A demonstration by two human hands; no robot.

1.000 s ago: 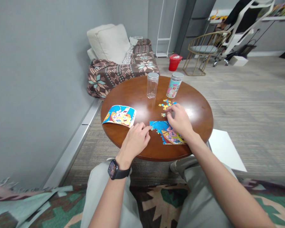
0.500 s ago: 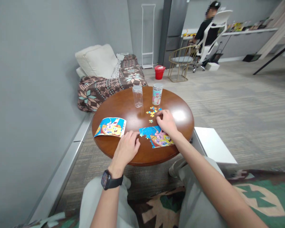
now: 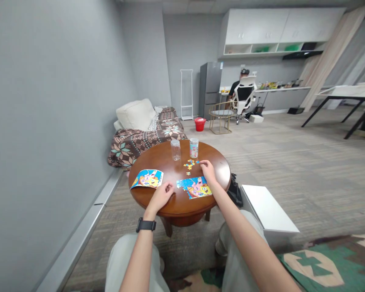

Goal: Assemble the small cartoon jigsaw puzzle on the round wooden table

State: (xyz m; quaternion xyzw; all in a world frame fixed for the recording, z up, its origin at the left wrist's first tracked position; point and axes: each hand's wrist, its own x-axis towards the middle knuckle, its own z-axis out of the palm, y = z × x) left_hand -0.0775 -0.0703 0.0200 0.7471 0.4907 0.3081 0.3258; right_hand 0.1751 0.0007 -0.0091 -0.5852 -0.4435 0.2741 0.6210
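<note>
On the round wooden table (image 3: 153, 156) lies a partly assembled cartoon jigsaw puzzle (image 3: 196, 187), its left edge ragged. My right hand (image 3: 207, 170) reaches over its far right side. The fingertips are pinched together at a blue puzzle piece (image 3: 197, 162) on the edge of the loose pieces (image 3: 190, 164). One more loose piece (image 3: 188, 173) lies just above the puzzle. My left hand (image 3: 162, 196) rests left of the puzzle with its fingers curled in; I see nothing in them. Beside it is a curved picture sheet (image 3: 147, 178) with the same cartoon.
A clear lidded jar (image 3: 175, 151) and a printed jar (image 3: 194, 148) stand at the table's back. A white box (image 3: 269, 207) is right of the table. Behind are a draped couch (image 3: 142, 140), a red bucket (image 3: 200, 124), and a person (image 3: 235, 87) in a white chair.
My view has tilted up, showing more of the room. My right hand has moved to the loose pieces, its fingers at a blue one. My left fingers have curled and drawn off the puzzle's edge.
</note>
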